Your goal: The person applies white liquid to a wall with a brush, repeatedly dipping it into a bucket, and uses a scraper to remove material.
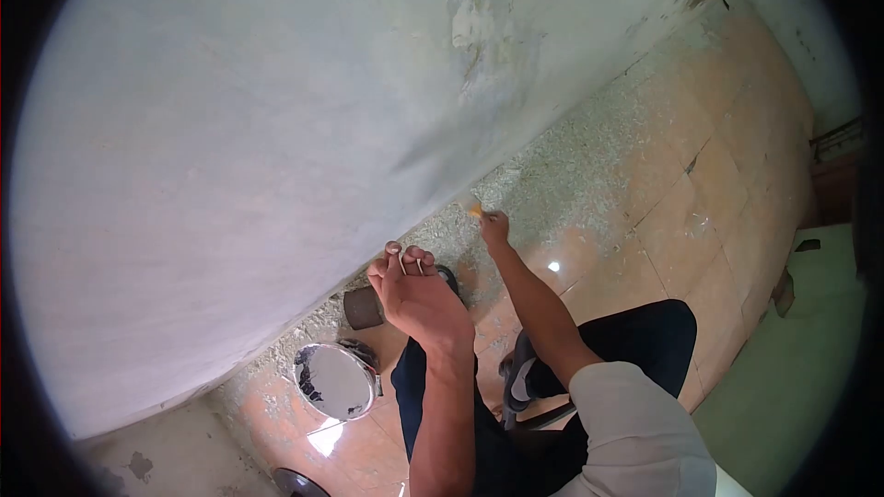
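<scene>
My right hand (495, 226) is closed around the yellow handle of a scraper (475, 209), whose blade end is near the foot of the white wall (230, 166). Raised in front of me, my left hand (414, 290) has its palm up and its fingers loosely curled and apart, with nothing in it. Below and left of that hand, a white bucket (336, 382) of greyish-white material stands on the floor. A brown cylindrical object (363, 308) lies just left of my left wrist, near the wall.
Pale flakes and debris (589, 161) cover the tiled floor (686, 248) along the wall. A dark round object (299, 483) is at the bottom edge. My bent knees and sandalled foot (521, 381) are below my arms. A green surface (783, 377) stands at right.
</scene>
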Demonstrator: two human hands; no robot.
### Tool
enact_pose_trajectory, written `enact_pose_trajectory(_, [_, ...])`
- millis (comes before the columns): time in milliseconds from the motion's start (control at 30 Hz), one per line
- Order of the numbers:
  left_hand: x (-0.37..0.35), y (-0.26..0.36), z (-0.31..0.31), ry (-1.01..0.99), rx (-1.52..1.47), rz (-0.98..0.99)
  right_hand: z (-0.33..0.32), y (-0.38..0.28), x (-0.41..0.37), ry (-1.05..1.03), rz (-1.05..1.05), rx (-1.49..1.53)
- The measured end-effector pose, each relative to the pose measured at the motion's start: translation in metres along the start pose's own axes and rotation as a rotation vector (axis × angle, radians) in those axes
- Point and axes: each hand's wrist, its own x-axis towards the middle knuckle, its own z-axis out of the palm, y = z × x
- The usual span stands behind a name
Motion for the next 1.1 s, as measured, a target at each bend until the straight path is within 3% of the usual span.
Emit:
enact_pose_trajectory(33, [0.0, -0.001, 0.002, -0.016, -0.002, -0.003, 0.007, -0.022, -0.001, 0.001, 0.002, 0.006])
enact_pose_trajectory(100, [0.003, -0.001, 0.003, -0.023, -0.002, 0.0, 0.013, -0.081, -0.017, -0.124, 0.219, 0.563])
enact_pose_trajectory(233, [0.006, 0.001, 0.003, -0.011, -0.028, -0.007, -0.023, -0.047, -0.036, -0.167, 0.258, 0.493])
enact_pose_trajectory(300, [0.002, 0.003, 0.006, -0.025, -0.054, -0.013, -0.019, -0.039, -0.038, -0.062, 0.291, 0.403])
enact_pose_trajectory(400, [-0.001, 0.004, 0.005, -0.032, -0.056, -0.018, 0.023, -0.079, -0.012, 0.033, 0.237, 0.595])
enact_pose_trajectory(567, [0.01, 0.008, 0.003, 0.014, -0.044, -0.005, -0.061, -0.115, -0.051, -0.052, 0.223, 0.501])
enact_pose_trajectory(667, [0.005, 0.014, 0.007, -0.007, -0.084, -0.063, -0.066, -0.119, -0.026, -0.1, 0.229, 0.311])
enact_pose_trajectory(767, [0.007, 0.016, 0.006, -0.017, -0.025, -0.048, -0.046, -0.187, -0.031, -0.142, 0.083, 0.437])
enact_pose_trajectory(867, [0.01, 0.023, 0.006, 0.008, -0.062, -0.064, -0.097, -0.26, -0.097, -0.185, -0.031, 0.523])
enact_pose_trajectory(933, [0.012, 0.029, 0.007, 0.069, -0.079, -0.038, -0.138, -0.287, -0.133, -0.326, -0.006, 0.546])
enact_pose_trajectory(1100, [0.005, 0.054, -0.005, 0.037, -0.12, 0.02, -0.201, -0.322, -0.197, -0.202, -0.106, 0.613])
